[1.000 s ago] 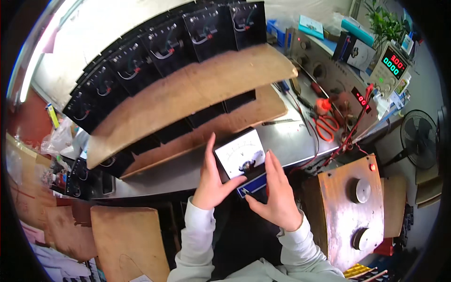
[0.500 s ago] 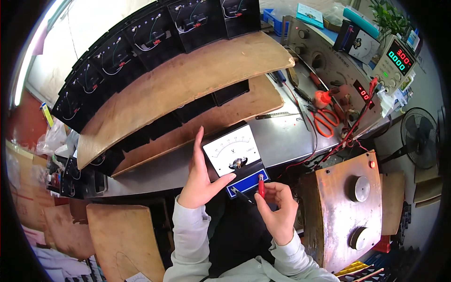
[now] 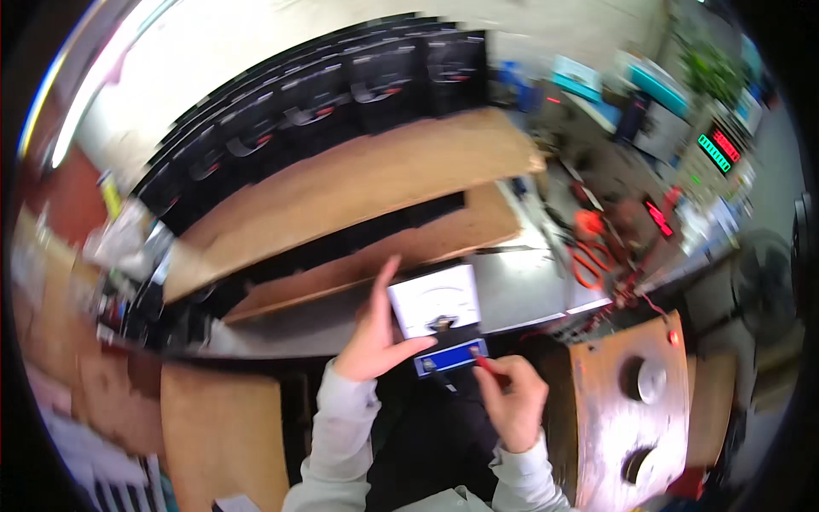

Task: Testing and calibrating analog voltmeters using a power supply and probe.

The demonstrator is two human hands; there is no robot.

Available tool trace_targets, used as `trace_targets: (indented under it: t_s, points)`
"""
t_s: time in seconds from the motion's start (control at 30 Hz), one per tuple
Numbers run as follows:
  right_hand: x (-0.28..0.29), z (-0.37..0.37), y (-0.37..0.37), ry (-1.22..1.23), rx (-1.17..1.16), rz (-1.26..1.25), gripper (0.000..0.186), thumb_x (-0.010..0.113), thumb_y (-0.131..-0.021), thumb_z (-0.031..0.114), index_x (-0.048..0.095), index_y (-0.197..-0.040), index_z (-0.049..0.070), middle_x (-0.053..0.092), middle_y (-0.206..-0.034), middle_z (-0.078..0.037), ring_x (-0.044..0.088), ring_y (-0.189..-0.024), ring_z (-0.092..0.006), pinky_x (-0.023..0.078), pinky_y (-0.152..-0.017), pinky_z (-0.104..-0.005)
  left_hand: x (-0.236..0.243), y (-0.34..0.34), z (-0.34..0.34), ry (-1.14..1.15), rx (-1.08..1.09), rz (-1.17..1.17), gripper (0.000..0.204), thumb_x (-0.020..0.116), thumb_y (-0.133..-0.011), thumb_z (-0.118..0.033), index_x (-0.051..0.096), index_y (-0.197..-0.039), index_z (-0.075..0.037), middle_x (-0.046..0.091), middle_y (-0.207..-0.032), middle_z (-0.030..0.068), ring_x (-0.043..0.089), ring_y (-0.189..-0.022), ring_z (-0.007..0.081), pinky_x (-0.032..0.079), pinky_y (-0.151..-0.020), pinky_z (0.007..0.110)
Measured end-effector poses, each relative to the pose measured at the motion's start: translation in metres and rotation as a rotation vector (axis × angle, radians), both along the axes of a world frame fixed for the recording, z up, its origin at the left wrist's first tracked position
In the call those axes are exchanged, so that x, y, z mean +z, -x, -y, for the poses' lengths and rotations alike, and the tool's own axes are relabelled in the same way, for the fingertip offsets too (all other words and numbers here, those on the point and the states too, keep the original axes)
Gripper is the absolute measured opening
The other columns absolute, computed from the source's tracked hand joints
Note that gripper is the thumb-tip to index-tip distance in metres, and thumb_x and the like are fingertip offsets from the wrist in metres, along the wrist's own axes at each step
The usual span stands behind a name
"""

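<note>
My left hand holds a white-faced analog panel meter by its left side, thumb under it, at the front edge of the grey bench. A blue strip runs along the meter's lower edge. My right hand is closed on a thin red-tipped probe whose tip touches the right end of that blue strip. The picture is blurred by motion.
Rows of black meters stand behind two wooden boards. Power supplies with lit red and green displays, red pliers and wires lie at the right. A wooden box with two round holes stands by my right arm.
My right hand left the meter's lower edge, took up a red-tipped probe and brought it to the blue strip. The view has swung and blurred; the left hand keeps its hold.
</note>
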State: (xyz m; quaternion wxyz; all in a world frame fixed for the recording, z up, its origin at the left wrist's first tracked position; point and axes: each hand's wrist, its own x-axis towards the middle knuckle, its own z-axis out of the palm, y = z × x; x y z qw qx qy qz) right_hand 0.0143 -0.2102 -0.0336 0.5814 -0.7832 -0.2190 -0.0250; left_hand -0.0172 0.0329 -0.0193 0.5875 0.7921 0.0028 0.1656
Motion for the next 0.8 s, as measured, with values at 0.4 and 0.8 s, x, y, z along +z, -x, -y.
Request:
trace_targets:
  t_s: [0.4,0.8]
  points:
    - [-0.001,0.006,0.062,0.074,0.429,-0.163,0.017,0.076,-0.080,-0.008,0.065,-0.090,0.000,0.063,-0.083,-0.005,0.054,-0.073,-0.0118,0.041,-0.065,-0.0223,0.030,0.134,0.059,-0.603,0.959,0.084,0.078,0.088,-0.061,-0.023,0.052,-0.126,-0.001,0.052,-0.116,0.0200,0.052,-0.107,0.0371,0.043,-0.092,0.044]
    - [-0.039,-0.002,0.050,0.041,0.400,-0.144,0.018,0.079,-0.087,0.002,0.069,-0.102,-0.001,0.059,-0.084,0.004,0.044,-0.069,-0.0032,0.037,-0.060,-0.0181,0.153,0.386,0.015,-1.311,1.106,-0.657,0.077,0.077,-0.074,0.006,0.051,-0.145,-0.006,0.060,-0.136,0.0225,0.063,-0.122,0.0337,0.054,-0.097,0.035]
